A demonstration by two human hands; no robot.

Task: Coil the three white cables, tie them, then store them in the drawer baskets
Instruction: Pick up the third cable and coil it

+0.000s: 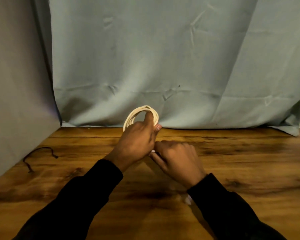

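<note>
A white cable (pixel 137 113) is wound into a coil of several loops that stands upright above the wooden table (pixel 249 161). My left hand (pixel 137 142) grips the coil at its lower side, with the index finger reaching up through the loops. My right hand (pixel 177 158) is curled just to the right and below, pinching a short white piece of the cable where the two hands meet. A blurred white bit (pixel 187 199) shows under my right sleeve. No other white cable and no drawer are in view.
A thin dark cord (pixel 40 152) lies on the table at the left, near a grey cloth wall. A pale blue-grey cloth (pixel 163 58) hangs behind the table's far edge.
</note>
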